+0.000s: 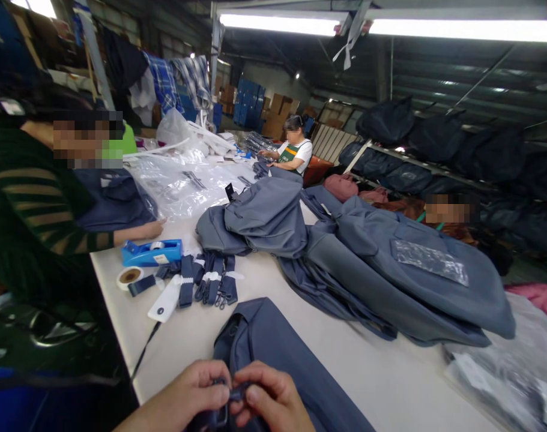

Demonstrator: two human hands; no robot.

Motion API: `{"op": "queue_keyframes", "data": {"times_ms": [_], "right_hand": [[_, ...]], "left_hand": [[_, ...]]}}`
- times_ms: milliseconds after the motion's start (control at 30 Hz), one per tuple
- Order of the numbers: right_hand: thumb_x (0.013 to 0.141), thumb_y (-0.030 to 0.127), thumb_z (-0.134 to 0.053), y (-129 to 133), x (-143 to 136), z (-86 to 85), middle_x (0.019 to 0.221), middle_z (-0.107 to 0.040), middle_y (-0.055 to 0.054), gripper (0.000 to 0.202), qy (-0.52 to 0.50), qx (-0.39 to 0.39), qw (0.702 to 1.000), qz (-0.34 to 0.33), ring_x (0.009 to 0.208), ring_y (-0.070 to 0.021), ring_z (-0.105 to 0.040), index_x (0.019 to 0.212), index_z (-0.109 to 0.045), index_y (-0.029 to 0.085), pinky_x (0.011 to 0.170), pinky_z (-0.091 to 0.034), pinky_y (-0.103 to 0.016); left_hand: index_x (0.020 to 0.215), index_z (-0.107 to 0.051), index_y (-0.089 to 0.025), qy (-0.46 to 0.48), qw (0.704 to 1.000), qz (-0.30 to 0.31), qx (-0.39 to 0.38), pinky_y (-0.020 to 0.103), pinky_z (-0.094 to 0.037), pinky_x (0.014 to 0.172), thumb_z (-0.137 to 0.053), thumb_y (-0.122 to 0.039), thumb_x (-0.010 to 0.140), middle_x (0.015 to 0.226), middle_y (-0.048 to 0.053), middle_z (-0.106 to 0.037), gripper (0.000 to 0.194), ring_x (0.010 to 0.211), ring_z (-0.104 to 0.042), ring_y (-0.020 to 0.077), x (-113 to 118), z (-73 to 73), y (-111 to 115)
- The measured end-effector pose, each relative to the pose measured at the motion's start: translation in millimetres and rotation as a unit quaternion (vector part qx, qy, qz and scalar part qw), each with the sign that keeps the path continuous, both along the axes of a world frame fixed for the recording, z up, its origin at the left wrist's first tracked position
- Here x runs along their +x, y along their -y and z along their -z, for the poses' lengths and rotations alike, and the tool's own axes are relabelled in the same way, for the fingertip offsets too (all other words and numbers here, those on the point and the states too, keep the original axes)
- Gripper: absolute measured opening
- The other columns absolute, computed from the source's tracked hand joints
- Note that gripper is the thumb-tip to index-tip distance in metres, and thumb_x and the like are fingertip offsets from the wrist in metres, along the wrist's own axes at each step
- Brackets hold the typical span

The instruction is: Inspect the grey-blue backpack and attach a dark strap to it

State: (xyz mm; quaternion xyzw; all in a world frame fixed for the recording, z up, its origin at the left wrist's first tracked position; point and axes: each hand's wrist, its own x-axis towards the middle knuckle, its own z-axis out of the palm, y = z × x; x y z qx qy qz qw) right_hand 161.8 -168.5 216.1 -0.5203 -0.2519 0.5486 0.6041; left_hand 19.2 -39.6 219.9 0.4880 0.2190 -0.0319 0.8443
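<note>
At the near edge of the table, my left hand [196, 393] is closed around a small dark buckle [221, 414], thumb and forefinger pinching it. My right hand [273, 399] meets it from the other side, its thumb and fingers closed on a short dark strap end [238, 393] at the buckle. The fingers partly cover both pieces. Just beyond and beneath my hands lies a blue-grey fabric bag [282, 342], flat and slanting to the lower right.
Left of centre are bundled straps with metal hooks [214, 282], a white corded device [166, 300], a tape roll [129, 277] and a blue tape dispenser [151, 252]. More bags [381, 264] are piled across the table. A co-worker's hand [151, 230] rests at left; others sit farther back.
</note>
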Motion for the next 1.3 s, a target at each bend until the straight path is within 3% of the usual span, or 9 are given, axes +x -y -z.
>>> {"op": "queue_keyframes", "data": {"times_ms": [200, 333, 500, 633, 733, 833, 933, 1033, 1300], "right_hand": [[0.073, 0.041, -0.081, -3, -2, 15.8, 0.063, -0.070, -0.002, 0.030, -0.008, -0.004, 1.000, 0.004, 0.052, -0.0115, -0.065, 0.073, -0.065, 0.015, 0.053, -0.050, -0.022], [0.071, 0.035, -0.080, -6, -8, 27.7, 0.066, -0.062, 0.002, 0.028, 0.020, 0.029, 0.999, -0.003, 0.052, -0.0087, -0.061, 0.063, -0.060, 0.016, 0.052, -0.046, -0.020], [0.080, 0.025, -0.065, -7, -4, 45.2, 0.070, -0.057, 0.003, 0.006, 0.174, -0.035, 0.984, -0.029, 0.061, -0.0122, -0.059, 0.078, -0.063, 0.020, 0.059, -0.048, -0.024], [0.086, 0.019, -0.056, -11, -7, 58.5, 0.109, -0.065, -0.012, 0.019, 0.501, -0.018, 0.865, 0.002, 0.103, -0.0248, -0.062, 0.104, -0.064, 0.020, 0.089, -0.053, -0.038], [0.085, 0.009, -0.051, -30, -11, 62.5, 0.133, -0.059, -0.016, 0.033, 0.622, 0.040, 0.779, -0.060, 0.126, -0.0261, -0.053, 0.114, -0.062, 0.017, 0.107, -0.046, -0.041], [0.086, 0.004, -0.046, -64, -3, 61.7, 0.124, -0.066, -0.012, 0.033, 0.661, -0.001, 0.726, -0.190, 0.122, -0.0206, -0.056, 0.109, -0.066, 0.014, 0.115, -0.039, -0.034], [0.092, 0.014, -0.047, -97, 18, 65.6, 0.110, -0.071, -0.013, 0.028, 0.691, -0.150, 0.661, -0.249, 0.115, -0.0255, -0.060, 0.101, -0.072, 0.013, 0.119, -0.030, -0.048], [0.092, 0.020, -0.048, -112, 33, 79.9, 0.108, -0.071, -0.018, 0.029, 0.701, -0.233, 0.628, -0.244, 0.114, -0.0332, -0.059, 0.099, -0.075, 0.009, 0.113, -0.032, -0.059], [0.085, 0.004, -0.046, -101, 35, 117.8, 0.114, -0.069, -0.024, 0.037, 0.693, -0.354, 0.564, -0.278, 0.115, -0.0391, -0.057, 0.115, -0.067, 0.001, 0.092, -0.046, -0.050]], "left_hand": [[0.079, -0.065, -0.019, -0.080, 0.961, 0.050, 0.259, 0.023, -0.039, 0.068, -0.059, -0.031, 0.075, 0.080, -0.001, -0.063, 0.014, 0.080, -0.055, 0.0171, -6, -8.1, -1], [0.087, -0.070, -0.021, -0.098, 0.943, 0.110, 0.298, 0.024, -0.041, 0.075, -0.051, -0.033, 0.086, 0.085, -0.001, -0.065, 0.023, 0.087, -0.059, 0.0181, -12, -3.2, 3], [0.089, -0.066, -0.022, -0.148, 0.907, 0.077, 0.386, 0.027, -0.042, 0.084, -0.046, -0.044, 0.090, 0.095, 0.002, -0.069, 0.030, 0.092, -0.059, 0.0204, -24, 19.1, 5], [0.090, -0.062, -0.022, -0.170, 0.890, 0.034, 0.422, 0.032, -0.042, 0.086, -0.040, -0.046, 0.091, 0.094, 0.005, -0.069, 0.033, 0.094, -0.060, 0.0237, -23, 38.0, -5], [0.083, -0.059, -0.020, -0.157, 0.890, -0.018, 0.427, 0.033, -0.042, 0.082, -0.037, -0.046, 0.089, 0.086, 0.006, -0.067, 0.034, 0.088, -0.061, 0.0239, -16, 55.0, -18], [0.072, -0.051, -0.021, -0.150, 0.896, -0.070, 0.412, 0.032, -0.041, 0.073, -0.036, -0.048, 0.087, 0.072, 0.003, -0.059, 0.035, 0.074, -0.058, 0.0214, -9, 75.3, -29], [0.066, -0.042, -0.023, -0.160, 0.900, -0.110, 0.389, 0.030, -0.038, 0.064, -0.035, -0.051, 0.085, 0.062, -0.002, -0.047, 0.035, 0.064, -0.050, 0.0184, -7, 91.7, -34], [0.066, -0.041, -0.023, -0.161, 0.904, -0.130, 0.375, 0.029, -0.036, 0.063, -0.034, -0.051, 0.086, 0.061, -0.003, -0.043, 0.035, 0.062, -0.047, 0.0170, -5, 99.7, -34], [0.065, -0.042, -0.022, -0.162, 0.912, -0.123, 0.356, 0.028, -0.034, 0.063, -0.037, -0.047, 0.085, 0.061, -0.003, -0.044, 0.032, 0.062, -0.045, 0.0158, 18, 112.4, -31]]}}
